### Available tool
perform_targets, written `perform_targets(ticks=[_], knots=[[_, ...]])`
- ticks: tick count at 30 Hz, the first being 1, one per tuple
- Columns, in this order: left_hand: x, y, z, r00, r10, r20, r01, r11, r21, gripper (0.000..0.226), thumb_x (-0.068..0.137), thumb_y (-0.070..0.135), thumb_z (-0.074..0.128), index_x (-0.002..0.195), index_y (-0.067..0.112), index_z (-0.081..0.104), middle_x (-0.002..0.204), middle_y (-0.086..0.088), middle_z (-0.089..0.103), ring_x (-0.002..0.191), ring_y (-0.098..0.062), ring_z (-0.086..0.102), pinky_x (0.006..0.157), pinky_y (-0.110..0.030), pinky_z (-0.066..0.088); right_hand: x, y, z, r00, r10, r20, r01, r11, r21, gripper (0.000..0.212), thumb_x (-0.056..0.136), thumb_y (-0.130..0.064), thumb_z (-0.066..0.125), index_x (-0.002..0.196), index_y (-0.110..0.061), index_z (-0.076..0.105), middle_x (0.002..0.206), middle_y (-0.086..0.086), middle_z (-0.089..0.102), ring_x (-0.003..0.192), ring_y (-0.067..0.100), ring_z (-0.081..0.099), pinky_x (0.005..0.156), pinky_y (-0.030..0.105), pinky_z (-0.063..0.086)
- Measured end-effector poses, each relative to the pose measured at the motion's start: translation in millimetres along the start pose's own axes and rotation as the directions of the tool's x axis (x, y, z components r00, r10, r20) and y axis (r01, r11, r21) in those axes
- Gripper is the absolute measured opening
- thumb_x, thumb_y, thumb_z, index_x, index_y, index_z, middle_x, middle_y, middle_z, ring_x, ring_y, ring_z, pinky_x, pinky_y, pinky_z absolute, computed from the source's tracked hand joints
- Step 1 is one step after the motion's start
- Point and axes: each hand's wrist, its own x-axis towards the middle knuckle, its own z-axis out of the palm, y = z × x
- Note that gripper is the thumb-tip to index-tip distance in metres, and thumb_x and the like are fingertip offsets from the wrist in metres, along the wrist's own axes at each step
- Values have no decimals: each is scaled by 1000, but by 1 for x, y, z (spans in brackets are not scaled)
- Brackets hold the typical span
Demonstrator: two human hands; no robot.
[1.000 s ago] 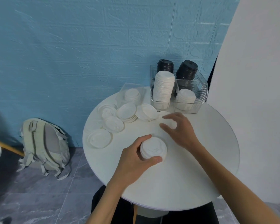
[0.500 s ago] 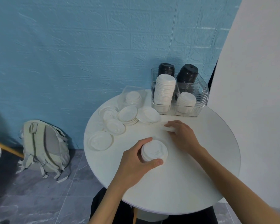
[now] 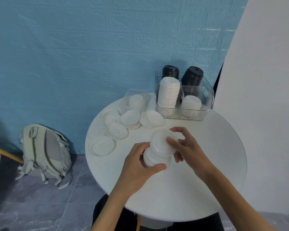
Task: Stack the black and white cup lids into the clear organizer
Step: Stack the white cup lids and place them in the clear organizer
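The right hand (image 3: 188, 147), flat on the round white table (image 3: 207, 172) a moment ago, now pinches a white plastic lid (image 3: 160, 142) and tilts it onto the short stack of white lids (image 3: 154, 160) gripped by the left hand (image 3: 138, 169), so the handful grows. The clear plastic organizer (image 3: 205, 95) holds two black stacks behind and two white stacks in front.

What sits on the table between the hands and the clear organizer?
Head view: only bare white tabletop between the right hand, the left hand and the clear organizer. The loose white lids lie off to the left of that stretch.
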Motion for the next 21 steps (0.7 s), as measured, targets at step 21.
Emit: perform_targets(ticks=[21], knots=[[-2,4,-2,999,39,35,-38,999,-20,74,71,39,91,137,42,57,134,34,52,128,4,53,104,-25,51,8,27,0,998,-47,33,56,938,-343,15,89,-40,76,104,-40,74,103,-24,71,90,2,68,74,13,49]])
